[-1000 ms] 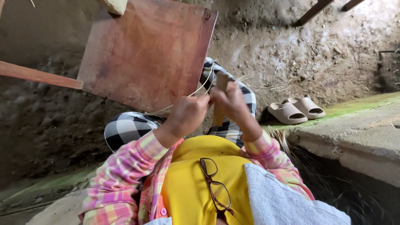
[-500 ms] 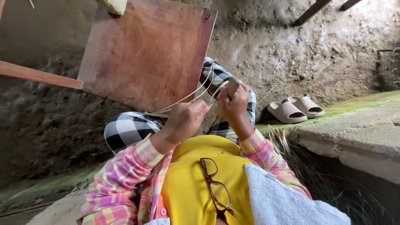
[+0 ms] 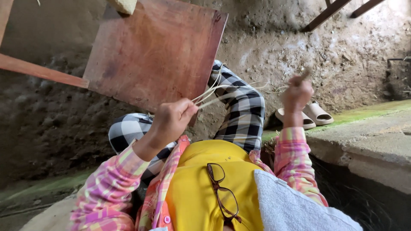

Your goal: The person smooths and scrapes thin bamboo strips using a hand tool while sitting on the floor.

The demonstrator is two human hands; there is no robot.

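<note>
My left hand (image 3: 171,122) is closed around a bundle of thin pale straw strands (image 3: 216,92) that fan out over my checkered trouser knees (image 3: 242,111). My right hand (image 3: 297,94) is raised to the right, away from the left hand, its fingers pinched on the end of a strand; the thin fibre between the hands is hard to follow. A reddish-brown wooden board (image 3: 156,53) leans just beyond my left hand.
Beige sandals (image 3: 314,115) lie on the dirt floor to the right. A mossy concrete ledge (image 3: 368,137) runs along the right side. A wooden beam (image 3: 38,70) crosses at left. Glasses (image 3: 222,192) hang on my yellow shirt, and a white towel (image 3: 291,205) lies over my shoulder.
My hands were close together over my knee; the right hand has swung out and up to the right, drawing a strand away from the bundle. The left hand has stayed put.
</note>
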